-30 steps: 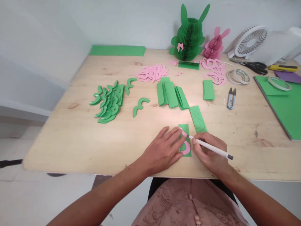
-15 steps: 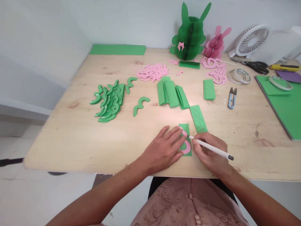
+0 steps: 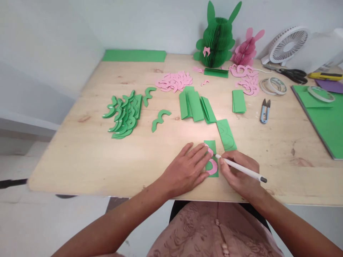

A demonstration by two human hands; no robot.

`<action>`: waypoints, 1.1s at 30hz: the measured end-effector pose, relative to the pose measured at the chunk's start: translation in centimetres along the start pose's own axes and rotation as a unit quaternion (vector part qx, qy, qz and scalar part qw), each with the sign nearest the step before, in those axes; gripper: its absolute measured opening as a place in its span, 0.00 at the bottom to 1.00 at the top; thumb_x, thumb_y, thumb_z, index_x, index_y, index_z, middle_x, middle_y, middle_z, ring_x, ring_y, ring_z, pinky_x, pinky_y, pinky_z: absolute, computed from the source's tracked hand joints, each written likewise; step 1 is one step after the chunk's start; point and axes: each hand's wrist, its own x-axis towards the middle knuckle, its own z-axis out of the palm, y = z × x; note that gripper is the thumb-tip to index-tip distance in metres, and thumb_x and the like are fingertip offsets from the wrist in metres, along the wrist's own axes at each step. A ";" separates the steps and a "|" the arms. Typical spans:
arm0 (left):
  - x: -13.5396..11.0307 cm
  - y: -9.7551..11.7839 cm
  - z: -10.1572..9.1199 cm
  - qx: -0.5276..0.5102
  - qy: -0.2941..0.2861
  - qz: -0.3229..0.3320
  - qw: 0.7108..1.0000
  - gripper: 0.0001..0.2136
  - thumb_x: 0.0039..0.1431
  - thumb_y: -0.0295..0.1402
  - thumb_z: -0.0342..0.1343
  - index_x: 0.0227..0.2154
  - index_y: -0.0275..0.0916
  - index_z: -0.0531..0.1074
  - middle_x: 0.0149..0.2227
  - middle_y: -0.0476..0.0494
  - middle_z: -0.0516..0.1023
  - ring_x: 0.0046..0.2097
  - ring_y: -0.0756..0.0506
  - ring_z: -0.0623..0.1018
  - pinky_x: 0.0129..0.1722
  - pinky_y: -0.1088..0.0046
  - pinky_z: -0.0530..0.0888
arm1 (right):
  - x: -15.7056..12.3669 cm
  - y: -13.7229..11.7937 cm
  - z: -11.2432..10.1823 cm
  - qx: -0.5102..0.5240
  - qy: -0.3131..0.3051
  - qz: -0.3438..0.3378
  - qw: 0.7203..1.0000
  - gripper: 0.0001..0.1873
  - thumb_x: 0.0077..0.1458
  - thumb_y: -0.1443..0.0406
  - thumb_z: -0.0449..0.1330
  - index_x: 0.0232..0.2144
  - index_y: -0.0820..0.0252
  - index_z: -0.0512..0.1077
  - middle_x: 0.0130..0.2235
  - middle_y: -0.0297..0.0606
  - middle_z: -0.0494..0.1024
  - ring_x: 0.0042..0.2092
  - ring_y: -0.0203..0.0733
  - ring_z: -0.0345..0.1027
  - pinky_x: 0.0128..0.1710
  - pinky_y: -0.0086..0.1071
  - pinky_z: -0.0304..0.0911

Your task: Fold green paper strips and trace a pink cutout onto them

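My left hand lies flat with its fingers stretched out, pressing a pink curved paper cut-out onto a small green paper rectangle. The fingers cover part of both. My right hand is closed around a white pencil with a dark end. Its tip meets the green paper beside the notch between the cut-out's two curves. Just beyond, a green paper piece bears a drawn curvy outline. Folded green papers lie farther back.
Stacked green wavy cut-outs lie left, with a pink cut-out pile behind. Blue-handled snips, tape rolls, black scissors and a yellow cutter are on the right. A green paper rabbit, a pink one and a fan stand behind.
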 end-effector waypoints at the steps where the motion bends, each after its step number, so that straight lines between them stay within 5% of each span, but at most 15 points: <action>1: 0.0 0.0 0.0 0.000 -0.001 0.000 1.000 0.22 0.67 0.38 0.45 0.60 0.34 0.59 0.61 0.38 0.64 0.66 0.40 0.58 0.64 0.55 0.55 | 0.0 0.0 0.0 0.000 0.000 0.000 1.000 0.04 0.55 0.70 0.58 0.28 0.58 0.69 0.24 0.30 0.75 0.24 0.32 0.67 0.27 0.26 0.61; 33: 0.0 0.0 0.0 -0.006 -0.006 0.000 1.000 0.21 0.66 0.37 0.45 0.59 0.34 0.60 0.61 0.37 0.64 0.66 0.40 0.58 0.64 0.55 0.55 | 0.0 0.0 0.0 -0.018 -0.010 -0.007 1.000 0.05 0.56 0.69 0.57 0.28 0.57 0.69 0.24 0.31 0.75 0.24 0.34 0.67 0.26 0.28 0.62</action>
